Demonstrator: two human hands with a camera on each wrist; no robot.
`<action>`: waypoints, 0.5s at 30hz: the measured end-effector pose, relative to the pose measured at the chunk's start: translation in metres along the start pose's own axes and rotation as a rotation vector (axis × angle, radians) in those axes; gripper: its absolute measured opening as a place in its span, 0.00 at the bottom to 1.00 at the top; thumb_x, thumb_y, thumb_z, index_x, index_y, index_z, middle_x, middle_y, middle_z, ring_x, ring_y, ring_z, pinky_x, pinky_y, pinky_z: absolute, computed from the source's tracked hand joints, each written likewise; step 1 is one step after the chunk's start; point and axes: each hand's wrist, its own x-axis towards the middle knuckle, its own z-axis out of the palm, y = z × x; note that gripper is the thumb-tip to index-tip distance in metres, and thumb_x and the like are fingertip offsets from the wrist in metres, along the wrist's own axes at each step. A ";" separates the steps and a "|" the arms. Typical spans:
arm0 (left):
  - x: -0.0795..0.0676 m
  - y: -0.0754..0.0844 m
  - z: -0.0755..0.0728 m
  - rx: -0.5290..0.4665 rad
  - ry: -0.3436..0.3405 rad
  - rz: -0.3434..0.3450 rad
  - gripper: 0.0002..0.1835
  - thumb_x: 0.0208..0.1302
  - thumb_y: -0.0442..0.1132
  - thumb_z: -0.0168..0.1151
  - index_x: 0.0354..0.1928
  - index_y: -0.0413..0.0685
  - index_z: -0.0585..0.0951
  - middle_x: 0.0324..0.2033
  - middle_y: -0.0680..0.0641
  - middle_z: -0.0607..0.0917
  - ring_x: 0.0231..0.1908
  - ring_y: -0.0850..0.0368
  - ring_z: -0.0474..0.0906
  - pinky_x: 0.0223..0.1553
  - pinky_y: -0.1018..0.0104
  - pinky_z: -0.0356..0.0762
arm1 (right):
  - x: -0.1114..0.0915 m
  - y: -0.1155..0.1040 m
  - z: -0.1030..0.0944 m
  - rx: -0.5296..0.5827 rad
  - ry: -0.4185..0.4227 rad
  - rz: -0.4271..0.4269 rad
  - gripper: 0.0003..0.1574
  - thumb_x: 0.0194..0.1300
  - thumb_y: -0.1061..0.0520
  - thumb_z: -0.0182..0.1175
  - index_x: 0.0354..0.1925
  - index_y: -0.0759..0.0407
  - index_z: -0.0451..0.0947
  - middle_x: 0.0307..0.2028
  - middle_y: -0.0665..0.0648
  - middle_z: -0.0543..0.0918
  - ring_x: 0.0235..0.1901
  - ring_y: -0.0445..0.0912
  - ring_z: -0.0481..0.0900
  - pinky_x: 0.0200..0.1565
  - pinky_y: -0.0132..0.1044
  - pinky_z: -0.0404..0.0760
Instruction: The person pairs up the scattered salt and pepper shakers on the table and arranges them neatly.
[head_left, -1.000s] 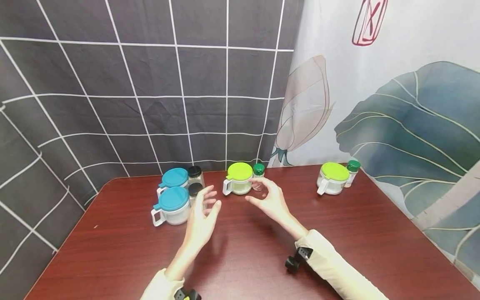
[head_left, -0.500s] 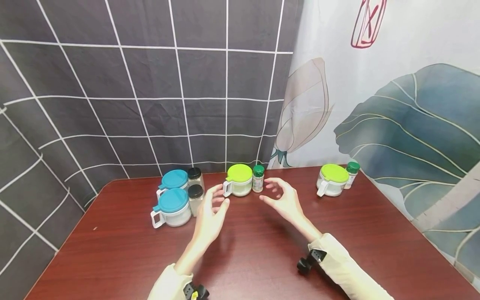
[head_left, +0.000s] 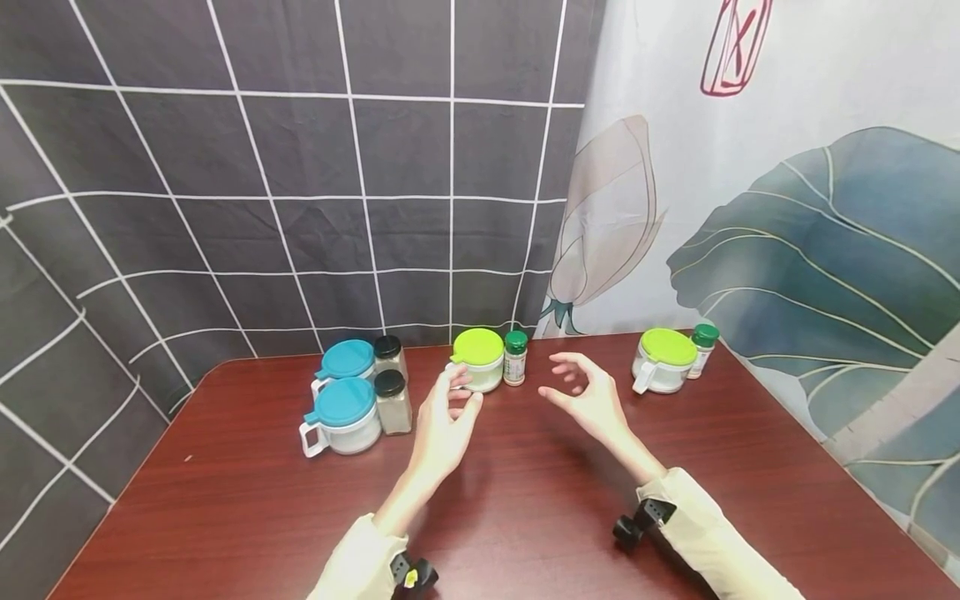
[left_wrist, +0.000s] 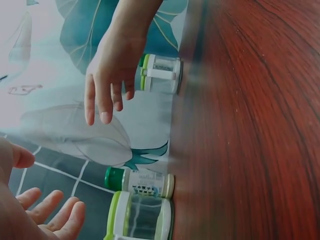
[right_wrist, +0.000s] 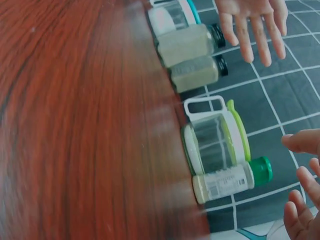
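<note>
My left hand (head_left: 444, 429) hovers over the table with relaxed fingers, holding nothing; in the head view its fingertips overlap the handle side of a seasoning jar with a lime-green lid (head_left: 478, 348). Close against that jar's right side stands a small shaker bottle with a green cap (head_left: 514, 358), its label showing in the right wrist view. To the right of the bottle, apart from it, my right hand (head_left: 596, 402) hangs in the air, fingers loosely bent and thumb spread, with nothing between them. Both hands face each other across a gap.
At left stand two blue-lidded jars with handles, the nearer (head_left: 345, 417) and the farther (head_left: 348, 358), beside two black-capped spice bottles (head_left: 393, 402). Another lime-lidded jar (head_left: 664, 360) and green-capped bottle (head_left: 702, 350) stand at the right edge of the reddish wooden table (head_left: 225, 500). Curtains hang behind.
Both hands have moved to the right. The right hand has come away from in front of the middle green-capped bottle, and the left hand from the nearer black-capped bottle. The containers stay put.
</note>
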 end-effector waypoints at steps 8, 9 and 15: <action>0.006 0.000 0.012 -0.038 -0.014 -0.022 0.21 0.62 0.31 0.60 0.58 0.39 0.73 0.50 0.37 0.82 0.47 0.45 0.82 0.44 0.55 0.82 | 0.005 0.007 -0.017 -0.036 0.025 -0.015 0.29 0.47 0.59 0.75 0.49 0.55 0.79 0.39 0.56 0.86 0.35 0.33 0.76 0.35 0.39 0.79; 0.007 0.000 0.013 -0.045 -0.014 -0.028 0.21 0.62 0.31 0.60 0.58 0.40 0.73 0.50 0.37 0.81 0.47 0.45 0.82 0.44 0.54 0.82 | 0.005 0.008 -0.019 -0.037 0.027 -0.012 0.29 0.47 0.59 0.75 0.49 0.55 0.79 0.39 0.56 0.86 0.35 0.33 0.76 0.35 0.39 0.79; 0.011 0.002 0.022 -0.053 -0.008 -0.033 0.20 0.62 0.32 0.60 0.57 0.40 0.74 0.49 0.38 0.82 0.44 0.46 0.83 0.44 0.60 0.82 | 0.005 0.012 -0.031 -0.050 0.023 0.019 0.28 0.48 0.60 0.74 0.49 0.57 0.78 0.40 0.56 0.86 0.36 0.29 0.75 0.36 0.35 0.79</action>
